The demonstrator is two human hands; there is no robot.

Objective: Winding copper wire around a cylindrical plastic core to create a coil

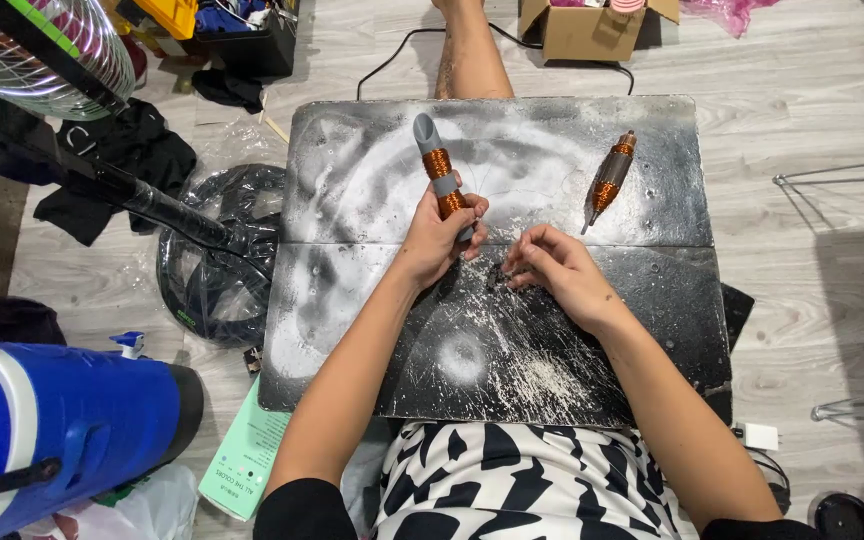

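Observation:
My left hand [440, 232] grips a grey rod wound with copper wire [436, 165], holding it upright over the dusty black board [352, 300]. Just to its right, my right hand [552, 265] pinches a small dark piece [497, 275] between thumb and fingertips, low over the board. What the piece is I cannot tell. A second copper-wound rod [607, 180] lies on the board beyond my right hand, with nothing touching it.
A blue and white container [42, 420] sits at the lower left. A black ring in plastic wrap [202, 270] and a fan guard [42, 50] lie left of the board. A cardboard box [587, 30] stands at the back. Someone's bare leg [472, 55] is behind the board.

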